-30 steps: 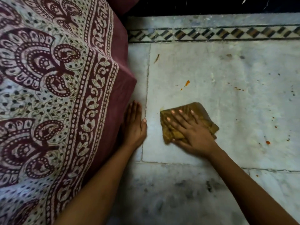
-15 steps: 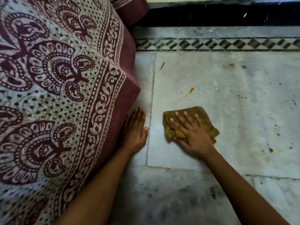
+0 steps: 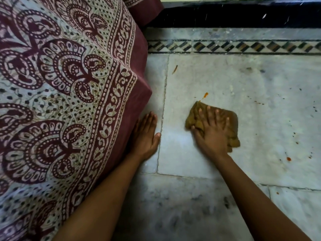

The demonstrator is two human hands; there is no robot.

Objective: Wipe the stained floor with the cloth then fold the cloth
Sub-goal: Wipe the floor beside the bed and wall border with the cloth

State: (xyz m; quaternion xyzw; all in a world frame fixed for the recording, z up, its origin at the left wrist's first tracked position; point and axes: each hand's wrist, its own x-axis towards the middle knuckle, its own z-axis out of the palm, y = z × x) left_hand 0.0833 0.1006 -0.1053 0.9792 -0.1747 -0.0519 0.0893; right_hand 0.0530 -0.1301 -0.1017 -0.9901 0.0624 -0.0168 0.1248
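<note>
Stained marble floor [image 3: 260, 136] bears a crumpled cloth [image 3: 192, 117] and orange spots [image 3: 205, 95].

Dim, even light; blurred lower edge; wide-angle bowing.

Matt marble floor [image 3: 225, 80] — rumpled cloth [image 3: 192, 117]

Floor layout, head view: hands and cloth mid-frame, fabric left, wall edge far.
Draped fabric [image 3: 60, 101] fills the left side, hanging to the floor [image 3: 251, 136]. Left hand [image 3: 145, 136] flat on floor, just beside the fabric's edge. Right hand [image 3: 212, 131] lies on the cloth [image 3: 232, 126], right of a tile joint. One stain [image 3: 205, 95] just beyond the cloth; others [image 3: 288, 159] scattered further right. Patterned border strip [image 3: 243, 46] at far edge.
</note>
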